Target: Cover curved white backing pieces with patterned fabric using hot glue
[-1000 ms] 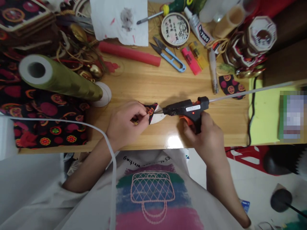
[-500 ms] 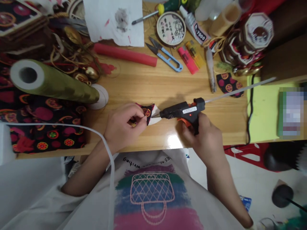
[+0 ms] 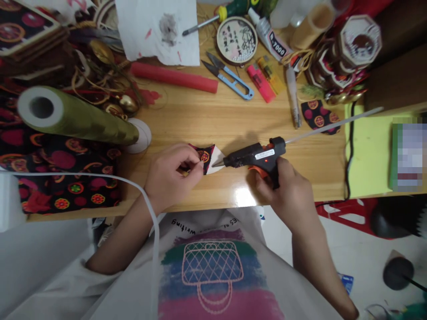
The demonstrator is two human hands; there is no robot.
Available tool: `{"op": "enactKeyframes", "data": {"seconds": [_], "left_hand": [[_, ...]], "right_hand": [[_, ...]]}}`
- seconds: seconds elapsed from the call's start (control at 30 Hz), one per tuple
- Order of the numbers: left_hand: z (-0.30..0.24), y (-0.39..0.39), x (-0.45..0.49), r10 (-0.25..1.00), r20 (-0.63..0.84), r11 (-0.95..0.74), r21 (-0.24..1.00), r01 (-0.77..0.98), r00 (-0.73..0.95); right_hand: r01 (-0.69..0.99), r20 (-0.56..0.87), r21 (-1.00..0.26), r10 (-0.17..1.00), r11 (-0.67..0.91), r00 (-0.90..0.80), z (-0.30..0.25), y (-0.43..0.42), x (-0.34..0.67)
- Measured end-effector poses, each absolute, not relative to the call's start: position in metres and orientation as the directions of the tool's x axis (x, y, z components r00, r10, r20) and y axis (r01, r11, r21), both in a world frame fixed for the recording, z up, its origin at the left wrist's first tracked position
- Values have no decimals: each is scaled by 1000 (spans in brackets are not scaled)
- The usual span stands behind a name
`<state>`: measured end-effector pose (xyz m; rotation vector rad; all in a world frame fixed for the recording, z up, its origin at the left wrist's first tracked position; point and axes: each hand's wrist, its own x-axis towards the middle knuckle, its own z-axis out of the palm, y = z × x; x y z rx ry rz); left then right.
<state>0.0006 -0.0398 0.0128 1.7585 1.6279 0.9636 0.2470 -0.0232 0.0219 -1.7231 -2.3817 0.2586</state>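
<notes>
My right hand is wrapped round the handle of a black and orange hot glue gun, and a long clear glue stick juts from its back end. The metal nozzle points left, over a white piece partly covered by dark patterned fabric. Between thumb and forefinger, my left hand pinches that fabric against the table. Part of the fabric is hidden behind the fingers. Whether the nozzle touches the white piece I cannot tell.
Blue thread snips, a pink lighter, a red roll and a B-7000 glue tube lie behind my hands. An olive ribbon roll leans at left over folded patterned cloth. A black cord crosses the yellow sheet at right.
My right hand has drawn the glue gun slightly to the right, so its nozzle sits farther from the fabric edge. My left hand keeps its pinch in nearly the same place.
</notes>
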Motion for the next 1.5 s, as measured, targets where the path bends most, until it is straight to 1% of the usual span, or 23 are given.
{"op": "enactKeyframes", "data": {"seconds": [0.17, 0.43, 0.6, 0.77, 0.87, 1.07, 1.5], "left_hand": [[13, -40, 1, 991, 133, -117, 800, 589, 16], [11, -39, 1, 988, 153, -130, 808, 574, 7], [10, -39, 0, 989, 147, -127, 805, 579, 12], [11, -39, 0, 990, 137, -117, 811, 573, 8], [11, -39, 1, 990, 139, -120, 811, 572, 10], [10, -38, 1, 987, 159, -138, 808, 573, 13], [13, -40, 2, 990, 138, -116, 801, 588, 9]], "right_hand": [[918, 64, -258, 953, 302, -296, 23, -24, 246], [901, 32, -281, 941, 331, -335, 25, -26, 247], [922, 69, -267, 960, 280, -272, 22, -25, 247], [918, 54, -290, 962, 272, -268, 21, -22, 246], [920, 44, -277, 960, 277, -276, 23, -21, 246], [909, -22, -280, 945, 308, -327, 27, -22, 253], [892, 56, -280, 933, 356, -355, 26, -23, 256]]}}
